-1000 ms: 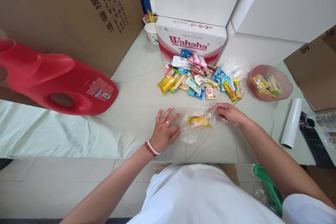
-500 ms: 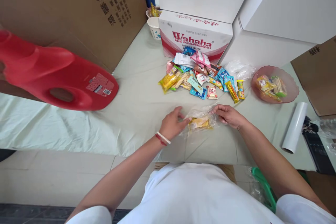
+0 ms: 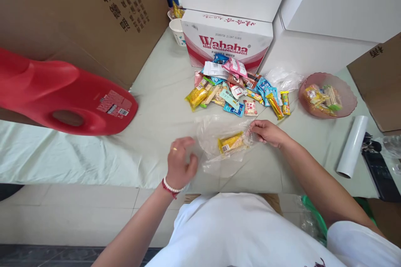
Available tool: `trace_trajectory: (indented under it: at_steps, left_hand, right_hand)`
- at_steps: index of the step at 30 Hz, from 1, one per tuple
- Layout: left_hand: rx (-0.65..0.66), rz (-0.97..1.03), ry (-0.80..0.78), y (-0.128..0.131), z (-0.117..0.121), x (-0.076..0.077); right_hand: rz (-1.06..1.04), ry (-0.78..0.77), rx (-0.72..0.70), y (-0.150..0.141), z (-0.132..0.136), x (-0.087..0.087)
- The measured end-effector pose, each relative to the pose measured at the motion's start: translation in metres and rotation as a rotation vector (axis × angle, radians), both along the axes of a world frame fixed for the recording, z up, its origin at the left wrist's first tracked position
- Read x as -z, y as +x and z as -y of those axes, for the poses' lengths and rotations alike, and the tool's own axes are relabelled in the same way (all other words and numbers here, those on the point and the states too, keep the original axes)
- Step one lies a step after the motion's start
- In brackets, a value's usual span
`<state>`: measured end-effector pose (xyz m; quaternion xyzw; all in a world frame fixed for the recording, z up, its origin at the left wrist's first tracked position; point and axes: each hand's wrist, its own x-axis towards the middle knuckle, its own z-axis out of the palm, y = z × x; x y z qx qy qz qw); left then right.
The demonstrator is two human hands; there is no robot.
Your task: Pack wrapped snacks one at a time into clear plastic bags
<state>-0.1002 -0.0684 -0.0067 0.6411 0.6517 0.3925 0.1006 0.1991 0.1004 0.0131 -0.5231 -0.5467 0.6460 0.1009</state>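
A clear plastic bag (image 3: 216, 133) lies on the pale cloth in front of me with a yellow snack packet (image 3: 231, 143) inside it. My right hand (image 3: 268, 132) pinches the bag's right edge. My left hand (image 3: 179, 162) hovers just left of the bag, fingers loosely curled, holding nothing that I can see. A pile of wrapped snacks (image 3: 233, 87) lies beyond the bag.
A red jug (image 3: 65, 98) lies on its side at the left. A Wahaha carton (image 3: 227, 44) stands behind the snacks, with a paper cup (image 3: 176, 31) to its left. A pink bowl (image 3: 343, 110) of snacks and a white roll (image 3: 352, 146) are at the right. Cardboard boxes flank both sides.
My left hand went to the bag's left end, then drew back toward me. The bag now lies more spread out, with my right hand still on its edge.
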Motion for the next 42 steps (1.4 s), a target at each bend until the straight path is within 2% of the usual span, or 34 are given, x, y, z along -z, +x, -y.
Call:
trace_trajectory:
  at_steps: [2,3,4,5,8,13,15,20,23,24,25,26,29,30,31,34,36,38,40,42]
  left_hand:
    - [0.386,-0.121,0.034,0.005,0.013,0.0]
    - [0.519,-0.176,0.029,0.008,0.017,0.003]
    - [0.589,-0.229,0.018,0.012,0.018,0.006]
    - [0.603,-0.277,0.003,0.015,0.019,0.011]
    - [0.46,-0.295,-0.038,0.022,0.015,0.022]
    - [0.052,0.009,-0.235,0.023,0.001,0.022]
    - [-0.085,0.043,-0.277,0.02,-0.004,0.023]
    - [-0.403,-0.07,-0.122,0.002,-0.006,0.029]
    - [-0.568,-0.093,0.054,-0.005,0.011,0.02]
    - [-0.549,-0.115,0.12,-0.003,0.017,0.013]
    - [-0.461,-0.144,0.172,0.001,0.024,0.006]
    - [-0.303,-0.179,0.207,0.008,0.028,-0.002]
    - [0.348,-0.268,0.161,0.043,0.021,-0.02]
    - [0.466,-0.292,0.1,0.055,0.012,-0.022]
    - [0.512,-0.318,0.034,0.066,0.002,-0.022]
    - [0.419,-0.38,-0.174,0.085,-0.031,-0.01]
    - [0.354,-0.397,-0.251,0.086,-0.042,0.002]
    - [0.329,-0.392,-0.259,0.084,-0.042,0.009]
    - [0.297,-0.385,-0.232,0.082,-0.037,0.012]
    - [0.241,-0.394,-0.214,0.081,-0.031,0.011]
  right_hand:
    - [0.001,0.006,-0.01,-0.001,-0.002,0.0]
    - [0.001,0.009,-0.012,-0.001,-0.002,0.0]
    - [0.002,0.013,-0.012,-0.001,-0.004,0.0]
    - [0.002,0.016,-0.012,-0.002,-0.005,0.0]
    - [0.0,0.016,-0.01,-0.002,-0.008,-0.002]
    - [0.025,-0.001,-0.032,0.001,-0.011,-0.003]
    - [0.043,0.008,-0.032,0.003,-0.011,-0.001]
    - [0.131,0.105,-0.037,0.008,-0.013,0.012]
    - [0.193,0.153,-0.059,0.01,-0.014,0.017]
    - [0.209,0.159,-0.067,0.009,-0.014,0.017]
    - [0.221,0.161,-0.077,0.009,-0.015,0.017]
    - [0.23,0.162,-0.087,0.008,-0.015,0.016]
    - [0.24,0.172,-0.111,0.005,-0.017,0.014]
    - [0.243,0.18,-0.121,0.004,-0.018,0.014]
    - [0.249,0.193,-0.133,0.005,-0.019,0.013]
    - [0.35,0.296,-0.189,0.01,-0.023,0.006]
    - [0.528,0.472,-0.235,0.012,-0.027,-0.005]
    - [0.682,0.721,-0.265,0.005,-0.029,-0.02]
    - [0.669,0.946,-0.345,-0.014,-0.03,-0.034]
    - [0.535,1.054,-0.546,-0.044,-0.03,-0.04]
